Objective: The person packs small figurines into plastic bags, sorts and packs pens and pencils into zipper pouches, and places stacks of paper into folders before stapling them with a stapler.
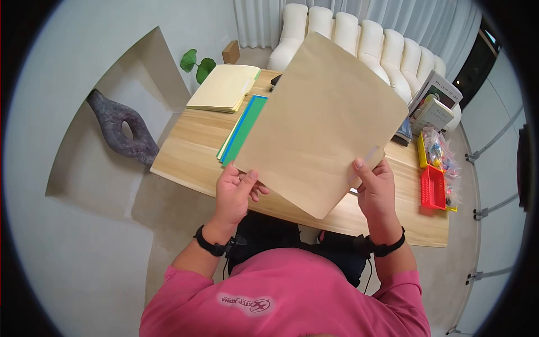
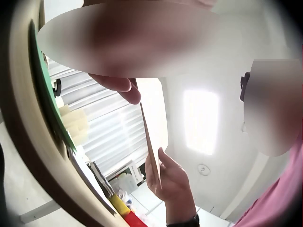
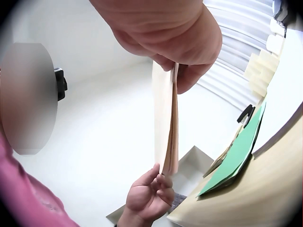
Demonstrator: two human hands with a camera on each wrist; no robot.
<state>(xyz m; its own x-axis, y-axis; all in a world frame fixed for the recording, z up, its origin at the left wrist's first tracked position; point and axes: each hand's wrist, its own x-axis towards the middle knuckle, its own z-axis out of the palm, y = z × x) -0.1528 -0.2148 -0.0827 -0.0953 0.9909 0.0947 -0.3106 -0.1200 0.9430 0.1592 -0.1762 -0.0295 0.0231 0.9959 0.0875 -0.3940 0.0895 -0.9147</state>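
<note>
A large tan folder (image 1: 325, 118) is held up above the wooden table, tilted, between both hands. The left hand (image 1: 233, 194) pinches its lower left corner between thumb and fingers. At the right edge, beside a small pale label tab, the right hand (image 1: 377, 188) grips it with the thumb on the front face. Seen edge-on in the right wrist view, the folder (image 3: 166, 123) shows several layers slightly parted. Its body hides part of the table behind it.
On the table (image 1: 185, 146) lie a stack of cream folders (image 1: 224, 87) at the back left and green and blue folders (image 1: 247, 129) nearer. Books (image 1: 435, 98), a yellow basket (image 1: 421, 150) and a red basket (image 1: 432, 188) with plastic bags stand at the right. A white sofa (image 1: 348, 33) is behind.
</note>
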